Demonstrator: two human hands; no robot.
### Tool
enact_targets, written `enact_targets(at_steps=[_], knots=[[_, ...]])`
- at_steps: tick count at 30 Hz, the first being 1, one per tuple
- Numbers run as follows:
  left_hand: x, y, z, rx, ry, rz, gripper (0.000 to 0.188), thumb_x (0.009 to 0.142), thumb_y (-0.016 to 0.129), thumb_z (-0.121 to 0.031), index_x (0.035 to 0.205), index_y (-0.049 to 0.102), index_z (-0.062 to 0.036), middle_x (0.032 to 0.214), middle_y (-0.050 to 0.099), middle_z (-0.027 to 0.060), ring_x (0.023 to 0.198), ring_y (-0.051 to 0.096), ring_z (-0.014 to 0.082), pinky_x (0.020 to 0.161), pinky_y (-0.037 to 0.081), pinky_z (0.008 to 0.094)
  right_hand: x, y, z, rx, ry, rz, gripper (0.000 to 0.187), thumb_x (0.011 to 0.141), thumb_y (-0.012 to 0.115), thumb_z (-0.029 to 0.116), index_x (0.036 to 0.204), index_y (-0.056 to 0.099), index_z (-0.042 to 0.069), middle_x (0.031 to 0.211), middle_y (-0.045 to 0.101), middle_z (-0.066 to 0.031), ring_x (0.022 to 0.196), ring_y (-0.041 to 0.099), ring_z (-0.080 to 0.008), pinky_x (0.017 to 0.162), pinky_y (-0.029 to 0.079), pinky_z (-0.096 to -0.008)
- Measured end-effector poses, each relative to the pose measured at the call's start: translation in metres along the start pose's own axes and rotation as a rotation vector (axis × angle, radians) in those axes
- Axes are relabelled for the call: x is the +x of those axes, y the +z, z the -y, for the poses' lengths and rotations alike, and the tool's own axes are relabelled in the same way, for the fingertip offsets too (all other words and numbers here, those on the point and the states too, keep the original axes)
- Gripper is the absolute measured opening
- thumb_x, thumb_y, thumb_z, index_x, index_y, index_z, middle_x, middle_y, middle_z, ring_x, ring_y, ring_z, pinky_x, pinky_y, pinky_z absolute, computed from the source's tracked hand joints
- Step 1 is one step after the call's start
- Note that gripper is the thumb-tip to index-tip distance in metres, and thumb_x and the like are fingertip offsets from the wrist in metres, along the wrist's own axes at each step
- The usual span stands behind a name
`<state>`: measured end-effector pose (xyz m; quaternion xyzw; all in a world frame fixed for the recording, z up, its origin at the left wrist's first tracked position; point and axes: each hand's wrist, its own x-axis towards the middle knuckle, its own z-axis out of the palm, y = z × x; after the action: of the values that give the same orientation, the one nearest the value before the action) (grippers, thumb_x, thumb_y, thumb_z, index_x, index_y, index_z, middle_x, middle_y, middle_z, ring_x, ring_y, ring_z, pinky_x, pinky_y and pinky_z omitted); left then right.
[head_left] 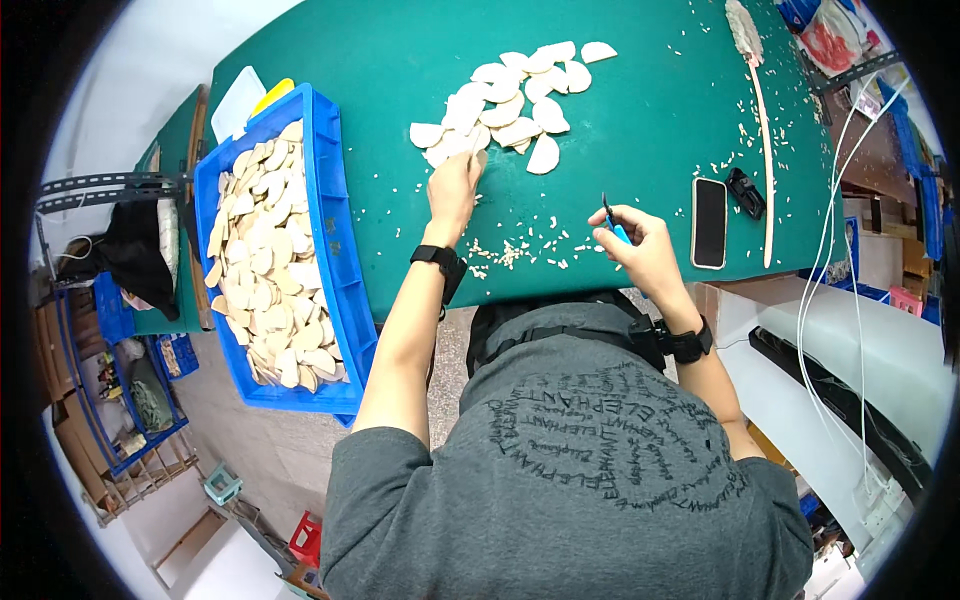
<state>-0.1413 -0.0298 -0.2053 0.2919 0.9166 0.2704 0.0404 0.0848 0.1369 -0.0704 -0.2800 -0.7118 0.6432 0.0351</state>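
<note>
A loose pile of cream half-round pieces (500,100) lies on the green table. At the near edge of that pile, my left hand (455,192) has its fingers closed on a cream half-round piece (480,138); the fingertips are partly hidden. My right hand (640,245) is raised over the table's near side, wrapped round small blue-handled nippers (619,232) whose dark tip points away from me. Small cream offcuts (515,252) are scattered on the table between my hands.
A blue crate (328,200) full of similar pieces stands at the left. On the right lie a phone (709,223), a small black object (745,192) and a long stick with a fluffy head (765,150). White cables (830,230) hang beyond the table's right edge.
</note>
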Motion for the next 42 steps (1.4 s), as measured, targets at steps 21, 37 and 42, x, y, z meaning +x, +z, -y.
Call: enact_targets(at_steps=[21, 37, 42], knots=[[-0.075, -0.138, -0.111, -0.794, -0.07, 0.167, 0.023, 0.091, 0.06, -0.018, 0.103, 0.067, -0.0002, 0.087, 0.071, 0.0098, 0.077, 0.066, 0.0115, 0.068, 0.053, 0.026, 0.023, 0.038, 0.037, -0.203, -0.206, 0.256, 0.028, 0.079, 0.067, 0.021, 0.098, 0.067, 0.001, 0.081, 0.068, -0.0114, 0.069, 0.06, -0.0117, 0.065, 0.049, -0.0273], [-0.077, -0.141, -0.111, -0.729, 0.046, 0.155, 0.024, 0.091, 0.06, -0.019, 0.105, 0.067, 0.0004, 0.091, 0.07, 0.0092, 0.081, 0.064, 0.0115, 0.07, 0.052, 0.0256, 0.021, 0.043, 0.029, -0.174, -0.257, 0.242, 0.022, 0.079, 0.065, 0.015, 0.093, 0.068, -0.001, 0.068, 0.062, -0.0039, 0.059, 0.048, -0.0055, 0.054, 0.041, -0.0242], [-0.079, -0.136, -0.103, -0.685, 0.051, 0.136, 0.025, 0.092, 0.06, -0.019, 0.105, 0.067, 0.0012, 0.09, 0.069, 0.0086, 0.08, 0.064, 0.0107, 0.07, 0.052, 0.025, 0.022, 0.048, 0.017, -0.174, -0.26, 0.238, 0.019, 0.079, 0.063, 0.013, 0.091, 0.068, -0.001, 0.067, 0.062, -0.0028, 0.059, 0.048, -0.0045, 0.054, 0.04, -0.0237]])
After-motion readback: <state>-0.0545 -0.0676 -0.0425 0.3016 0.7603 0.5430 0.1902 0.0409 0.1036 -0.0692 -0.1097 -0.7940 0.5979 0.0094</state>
